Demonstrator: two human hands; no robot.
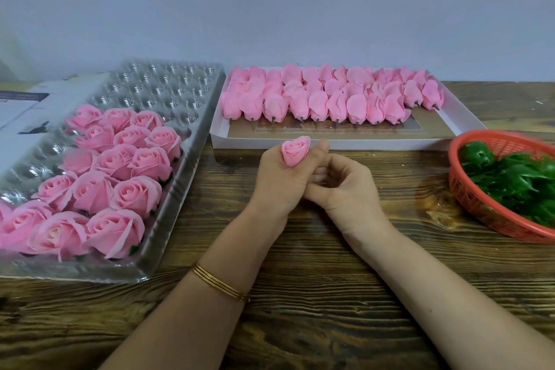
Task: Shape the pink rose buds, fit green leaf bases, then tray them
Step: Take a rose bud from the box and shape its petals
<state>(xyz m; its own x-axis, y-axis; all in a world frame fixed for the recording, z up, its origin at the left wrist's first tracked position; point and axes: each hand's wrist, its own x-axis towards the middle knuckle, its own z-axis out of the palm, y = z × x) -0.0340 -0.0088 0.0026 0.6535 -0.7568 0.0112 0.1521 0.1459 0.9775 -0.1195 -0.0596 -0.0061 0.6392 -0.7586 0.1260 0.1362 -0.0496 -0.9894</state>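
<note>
This looks like a small craft-assembly workstation for artificial flowers, set on a dark wood-grain table [300, 294] against a plain pale wall [270, 9]. Stock is laid out in batches: a clear plastic cavity tray [168, 90] partly filled with opened pink roses [120, 171], a shallow white box [459, 117] with rows of closed pink buds [327, 99], and a red mesh basket [480, 204] of green leaf bases [516, 180].

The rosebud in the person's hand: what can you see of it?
The rosebud is pale pink, its thin, soft-looking petals wrapped tightly into a pointed spiral. It sits upright, tip slightly away from the camera, gripped in the left hand with the thumb alongside. Its lower part is hidden by the fingers. The right hand curls close beside, touching the left.
</note>
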